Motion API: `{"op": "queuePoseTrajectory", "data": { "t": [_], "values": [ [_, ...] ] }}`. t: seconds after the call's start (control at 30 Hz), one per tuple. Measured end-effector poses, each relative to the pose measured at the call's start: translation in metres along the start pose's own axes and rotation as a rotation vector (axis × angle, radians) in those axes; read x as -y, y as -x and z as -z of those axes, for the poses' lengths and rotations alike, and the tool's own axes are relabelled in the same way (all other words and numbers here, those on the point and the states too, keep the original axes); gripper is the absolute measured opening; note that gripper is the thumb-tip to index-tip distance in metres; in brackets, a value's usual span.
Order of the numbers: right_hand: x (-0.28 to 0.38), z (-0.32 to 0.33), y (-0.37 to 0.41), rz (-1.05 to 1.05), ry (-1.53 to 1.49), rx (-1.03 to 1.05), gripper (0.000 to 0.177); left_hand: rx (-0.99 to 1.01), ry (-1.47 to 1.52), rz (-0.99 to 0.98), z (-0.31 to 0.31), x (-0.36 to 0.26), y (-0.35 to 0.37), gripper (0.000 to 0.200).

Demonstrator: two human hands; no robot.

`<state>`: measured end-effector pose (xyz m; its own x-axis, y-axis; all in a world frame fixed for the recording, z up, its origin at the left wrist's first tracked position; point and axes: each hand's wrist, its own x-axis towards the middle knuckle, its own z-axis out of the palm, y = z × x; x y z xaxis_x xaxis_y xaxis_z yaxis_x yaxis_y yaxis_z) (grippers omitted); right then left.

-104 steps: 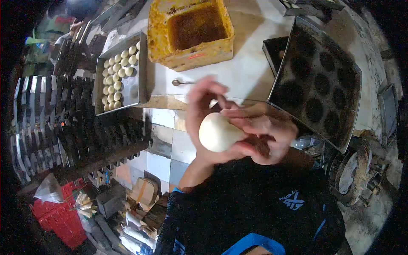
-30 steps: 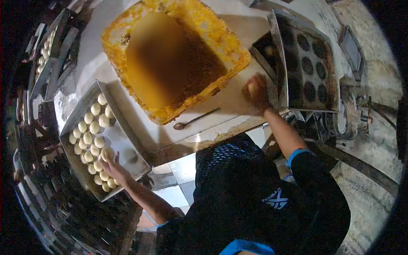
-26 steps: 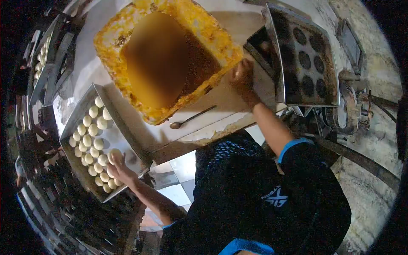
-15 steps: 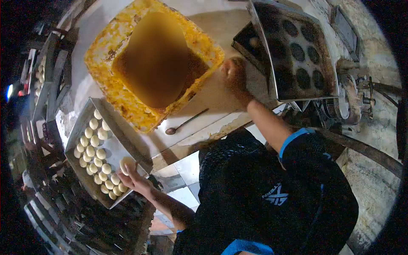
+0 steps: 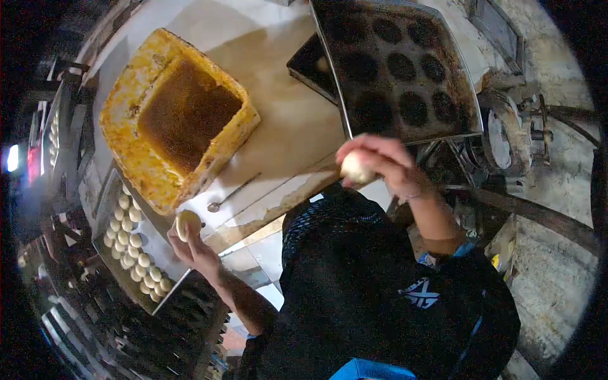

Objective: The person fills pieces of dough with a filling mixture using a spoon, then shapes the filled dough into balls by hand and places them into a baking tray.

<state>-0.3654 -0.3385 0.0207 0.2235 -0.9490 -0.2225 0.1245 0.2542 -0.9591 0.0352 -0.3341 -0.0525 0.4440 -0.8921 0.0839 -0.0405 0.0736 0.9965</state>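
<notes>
My left hand (image 5: 197, 250) holds a pale dough ball (image 5: 188, 225) between its fingers, above the upper edge of the metal tray (image 5: 171, 303) with rows of dough balls (image 5: 128, 260). In my right hand (image 5: 389, 164) another pale dough ball (image 5: 358, 166) is gripped, near the front edge of the table and below the dark tray. A square yellow-crusted container (image 5: 244, 126) with brown contents stands on the table, up and right of the tray of dough balls. Beside it lies a spoon (image 5: 234, 192) with a long thin handle.
A dark tray with round hollows (image 5: 400, 66) stands at the upper right, partly over a smaller dark box (image 5: 313, 66). Machinery with a round wheel (image 5: 500, 140) is at the right by the wall. Racks with more dough balls are at the far left.
My right hand has come back from the table toward my body, and a dough ball now shows in it. My left hand has risen from the tray with its ball. The view has shifted.
</notes>
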Motion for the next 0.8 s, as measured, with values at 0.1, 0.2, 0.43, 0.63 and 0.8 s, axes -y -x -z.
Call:
{"op": "queuePoseTrajectory", "data": {
  "t": [0.1, 0.2, 0.43, 0.63, 0.8],
  "values": [
    [0.006, 0.041, -0.017, 0.366, 0.659, -0.429, 0.030, 0.044, 0.056, 0.024, -0.032, -0.005, 0.019, 0.020],
    [-0.036, 0.099, -0.041, 0.311, 1.210, -0.269, 0.040, 0.013, 0.052, 0.035, -0.062, -0.018, 0.045, 0.026],
    [-0.071, 0.152, -0.047, 0.039, 0.957, -0.260, 0.056, 0.025, -0.181, 0.056, -0.070, -0.041, 0.107, 0.032],
    [-0.030, 0.010, -0.009, 0.445, 0.616, -0.005, 0.035, 0.165, -0.151, 0.010, -0.109, -0.053, 0.133, 0.043],
    [-0.020, -0.112, 0.031, 0.157, 0.092, 0.249, 0.039, 0.403, -0.123, -0.330, -0.084, -0.097, 0.146, 0.092]
  ]
}}
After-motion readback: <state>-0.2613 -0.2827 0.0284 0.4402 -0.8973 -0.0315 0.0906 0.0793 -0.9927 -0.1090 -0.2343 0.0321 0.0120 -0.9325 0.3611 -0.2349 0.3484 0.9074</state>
